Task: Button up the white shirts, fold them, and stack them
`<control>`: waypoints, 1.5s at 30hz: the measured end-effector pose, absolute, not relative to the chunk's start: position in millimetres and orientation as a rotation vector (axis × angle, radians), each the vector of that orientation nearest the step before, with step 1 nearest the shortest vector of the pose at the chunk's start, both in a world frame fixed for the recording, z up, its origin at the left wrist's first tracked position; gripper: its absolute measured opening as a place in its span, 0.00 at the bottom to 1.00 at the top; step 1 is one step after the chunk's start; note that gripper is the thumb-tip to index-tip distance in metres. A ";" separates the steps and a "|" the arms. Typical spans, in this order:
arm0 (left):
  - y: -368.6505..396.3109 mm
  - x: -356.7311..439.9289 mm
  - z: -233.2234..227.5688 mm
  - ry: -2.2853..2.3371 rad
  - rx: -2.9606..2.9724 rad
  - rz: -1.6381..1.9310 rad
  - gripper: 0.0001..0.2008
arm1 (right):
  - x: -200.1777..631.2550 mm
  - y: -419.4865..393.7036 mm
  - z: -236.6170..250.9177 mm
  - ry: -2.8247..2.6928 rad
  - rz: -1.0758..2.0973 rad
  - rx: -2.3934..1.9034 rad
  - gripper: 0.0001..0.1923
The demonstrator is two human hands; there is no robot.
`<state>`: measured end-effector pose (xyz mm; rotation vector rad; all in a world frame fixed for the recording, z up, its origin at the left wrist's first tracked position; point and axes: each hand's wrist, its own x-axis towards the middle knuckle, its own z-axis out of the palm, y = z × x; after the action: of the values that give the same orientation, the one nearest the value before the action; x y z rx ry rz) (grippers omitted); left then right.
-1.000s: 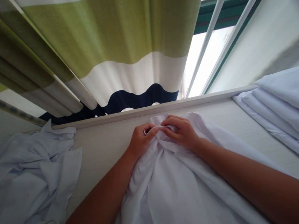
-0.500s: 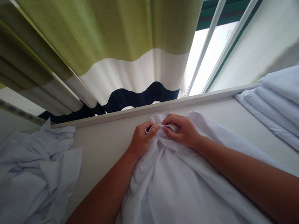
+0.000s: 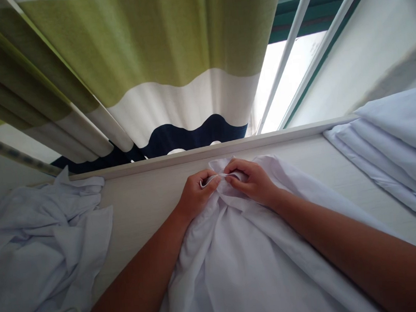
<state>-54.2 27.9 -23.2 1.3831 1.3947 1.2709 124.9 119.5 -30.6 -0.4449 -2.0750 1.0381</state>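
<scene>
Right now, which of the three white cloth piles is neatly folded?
The folded stack at the far right; the crumpled heap and middle cloth are rumpled.

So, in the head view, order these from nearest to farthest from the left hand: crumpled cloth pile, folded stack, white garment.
1. white garment: pinched in the left hand, centre.
2. crumpled cloth pile: left end of the table.
3. folded stack: far right.

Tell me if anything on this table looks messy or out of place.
The pile of white cloth on the left lies crumpled, unlike the folded stack on the right. The left hand and right hand pinch the bunched cloth in the middle. Nothing looks torn or spilled.
</scene>
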 end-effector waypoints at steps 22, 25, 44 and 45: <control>29.1 -57.4 -25.7 1.374 1.465 1.236 0.13 | 124.9 120.6 -30.3 -2.114 1.030 -0.398 0.04; 29.4 -57.8 -26.2 1.380 1.463 1.237 0.13 | 125.6 120.6 -30.2 -2.115 1.024 -0.396 0.03; 28.3 -58.0 -22.9 1.363 1.469 1.185 0.15 | 128.9 121.7 -29.7 -2.103 1.159 -0.428 0.08; 28.1 -58.0 -22.8 1.360 1.467 1.189 0.15 | 129.1 121.8 -30.1 -2.099 1.166 -0.430 0.08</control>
<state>-58.0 28.1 -22.8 1.4666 1.3596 1.1889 129.1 121.8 -30.1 -0.4303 -2.0992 1.1665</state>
